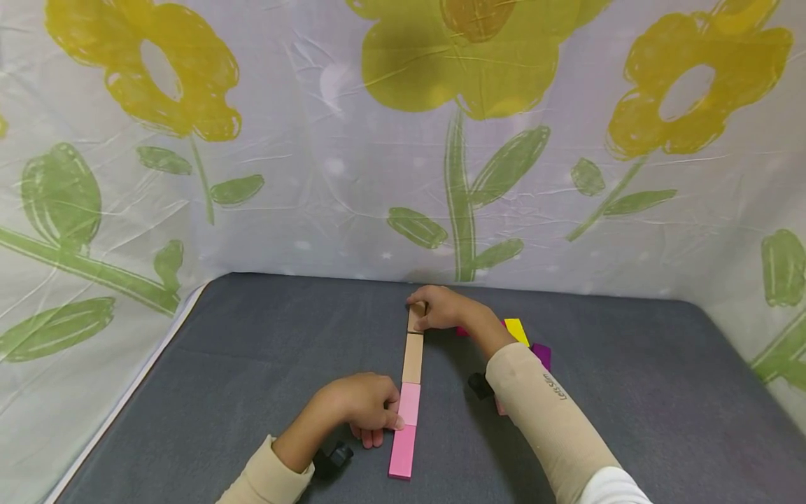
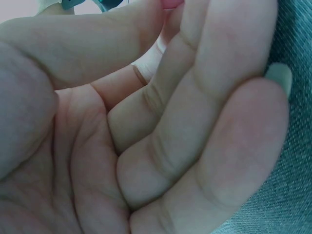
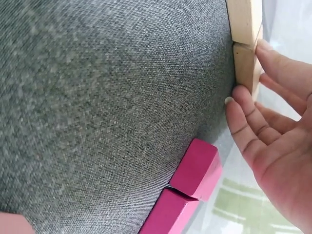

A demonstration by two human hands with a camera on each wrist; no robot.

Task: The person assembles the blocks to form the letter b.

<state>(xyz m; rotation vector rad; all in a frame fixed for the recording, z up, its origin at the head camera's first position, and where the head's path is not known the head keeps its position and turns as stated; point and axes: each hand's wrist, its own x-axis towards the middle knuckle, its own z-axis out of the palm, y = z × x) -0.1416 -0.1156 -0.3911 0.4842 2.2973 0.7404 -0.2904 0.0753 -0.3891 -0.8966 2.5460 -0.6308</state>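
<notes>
Wooden block (image 3: 244, 67) sits pinched in right hand (image 1: 443, 308).
Pale-pink block (image 1: 411, 402) lies beside curled left hand (image 1: 368, 402); its hold is unclear.

Four blocks in a row running away from the person on a dark gray table (image 1: 252, 364). Right hand (image 1: 443, 308) grips the far wooden block (image 1: 415, 318); next in line, near wooden block (image 1: 413, 358), light pink block (image 1: 410, 402), darker pink block (image 1: 402, 455) closest. Left hand (image 1: 370, 406) at the row's left side, fingertip touching near the pink joint. Yellow block (image 1: 516, 330), purple block (image 1: 542, 354) right of row, beside right sleeve (image 1: 541, 406). Behind: white backdrop (image 1: 315, 182), yellow flowers (image 1: 409, 66).
</notes>
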